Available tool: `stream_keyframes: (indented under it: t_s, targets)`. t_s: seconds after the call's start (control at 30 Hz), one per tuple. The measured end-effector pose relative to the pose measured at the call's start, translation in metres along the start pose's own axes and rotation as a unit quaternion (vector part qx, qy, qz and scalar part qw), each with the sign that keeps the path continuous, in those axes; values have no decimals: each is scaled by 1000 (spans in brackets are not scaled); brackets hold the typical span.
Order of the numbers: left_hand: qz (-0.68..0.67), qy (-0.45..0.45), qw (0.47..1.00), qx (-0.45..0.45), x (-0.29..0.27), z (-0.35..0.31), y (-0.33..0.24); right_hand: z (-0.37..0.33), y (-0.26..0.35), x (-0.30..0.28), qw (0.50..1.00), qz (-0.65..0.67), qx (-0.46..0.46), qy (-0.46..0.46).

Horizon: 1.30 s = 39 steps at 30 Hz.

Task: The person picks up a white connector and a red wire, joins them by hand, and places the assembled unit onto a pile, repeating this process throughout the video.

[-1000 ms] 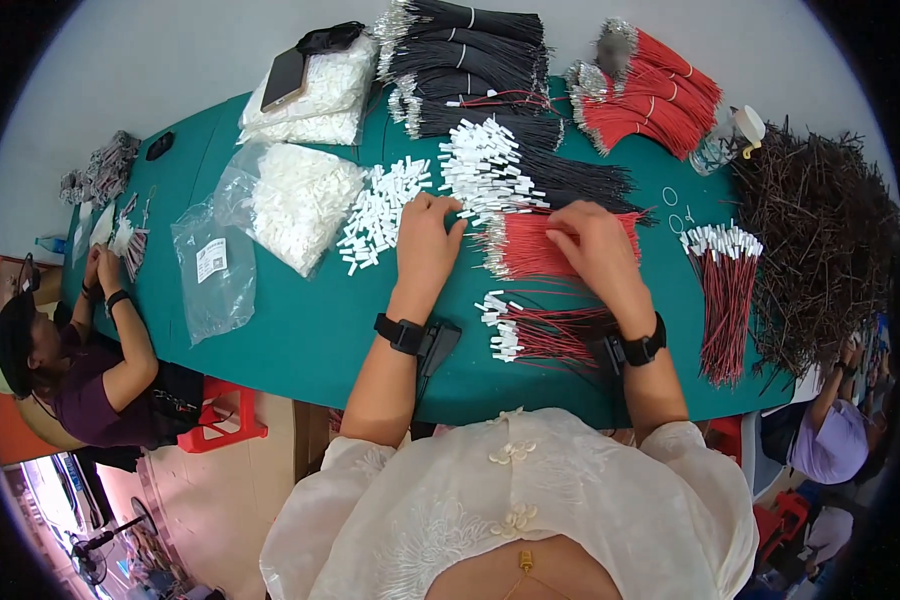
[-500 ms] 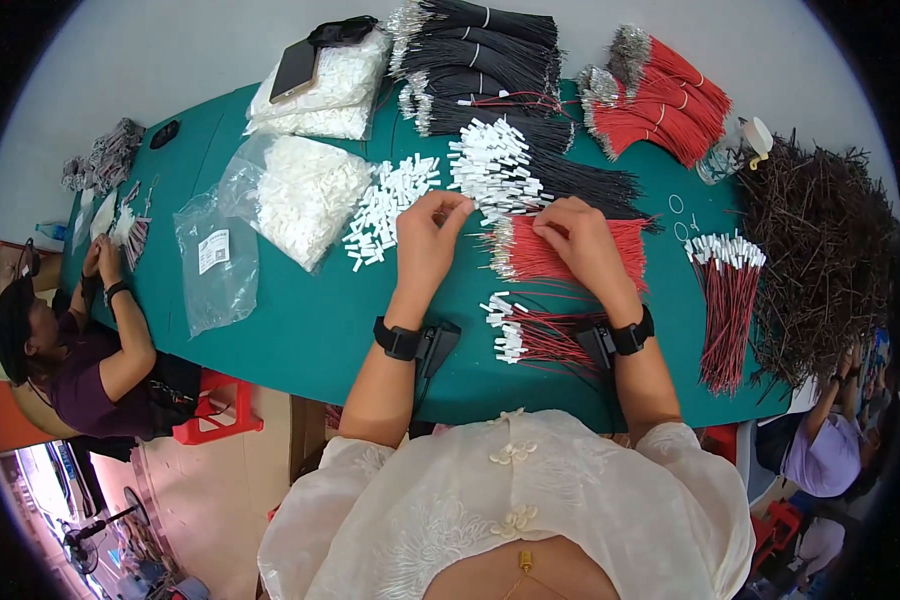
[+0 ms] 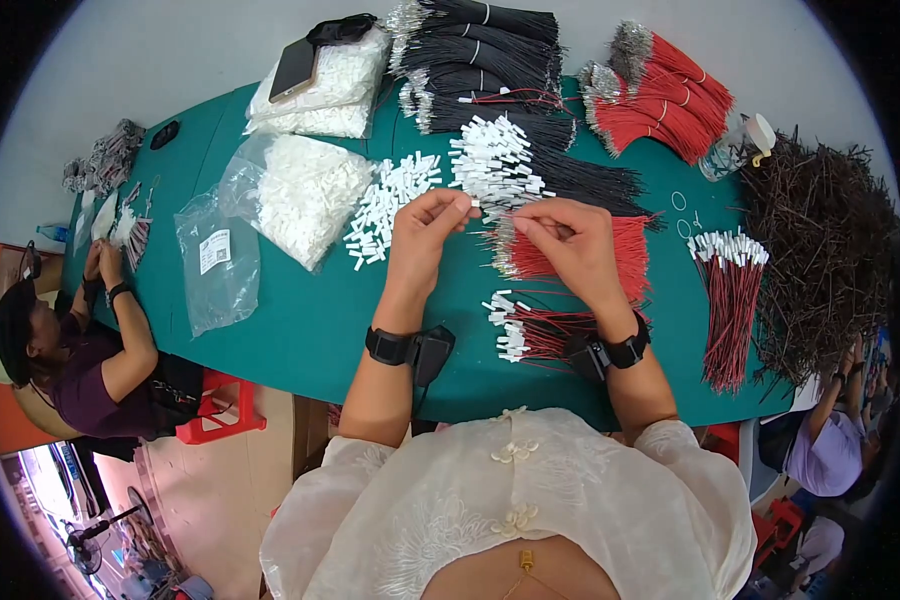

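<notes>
Right now my left hand (image 3: 425, 232) pinches a small white connector (image 3: 467, 203) between thumb and fingertips, lifted a little above the green table (image 3: 300, 330). My right hand (image 3: 570, 240) meets it from the other side, fingers closed together on what looks like the end of a thin wire; the wire itself is too fine for me to make out. A second ago both hands lay lower and flatter, down on the red wire bundle (image 3: 580, 250) in front of me. Since then they have risen and drawn toward each other, so I judge the picking is over and the joining of connector and wire end is what is in hand.

Just under my right hand the red wire bundle lies across the table, stripped ends toward me. Nearer my chest sits a small heap of finished red wires with white connectors (image 3: 530, 330). Beyond my left hand lies a loose scatter of white connectors (image 3: 390, 200), and behind my fingertips a bunch of black wires with white ends (image 3: 510, 165). Further left are a clear bag of white connectors (image 3: 300, 195) and a flat empty bag (image 3: 215, 260). At the far right a bundle of dark red capped wires (image 3: 730, 300) lies beside a big pile of brown wires (image 3: 820, 250). Another person (image 3: 80, 350) works at the table's left end.
</notes>
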State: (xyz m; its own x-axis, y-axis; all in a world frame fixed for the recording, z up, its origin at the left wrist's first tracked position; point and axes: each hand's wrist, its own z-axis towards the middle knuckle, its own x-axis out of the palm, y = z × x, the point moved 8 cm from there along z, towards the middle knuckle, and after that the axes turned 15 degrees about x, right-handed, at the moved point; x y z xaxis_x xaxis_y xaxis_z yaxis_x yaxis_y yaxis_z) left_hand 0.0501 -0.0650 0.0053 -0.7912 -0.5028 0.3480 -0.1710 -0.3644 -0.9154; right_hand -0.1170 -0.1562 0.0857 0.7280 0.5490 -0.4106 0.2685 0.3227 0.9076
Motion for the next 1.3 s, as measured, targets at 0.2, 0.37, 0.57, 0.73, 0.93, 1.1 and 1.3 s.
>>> stream_keyframes:
  t_s: [0.2,0.37,0.57,0.73,0.93,1.1,1.3]
  targets:
    - [-31,2,999,-15,4,-3,-7,-1,8,-2,1000,11,-15,-17]
    - [-36,0,999,36,8,-3,-16,-3,15,-4,999,3,-33,-29]
    - [15,9,998,67,10,-2,-25,-6,23,-9,998,6,-42,-49]
    - [22,-3,994,104,11,-3,-32,-8,32,-12,996,-6,-61,-66]
    - [7,10,997,78,9,-5,-27,-7,40,-16,993,-14,-85,-81]
    - [-26,17,996,79,12,-5,-28,-3,37,-14,996,-9,-73,-56]
    - [-38,14,997,69,14,-5,-29,-2,35,-10,997,-12,-61,-43]
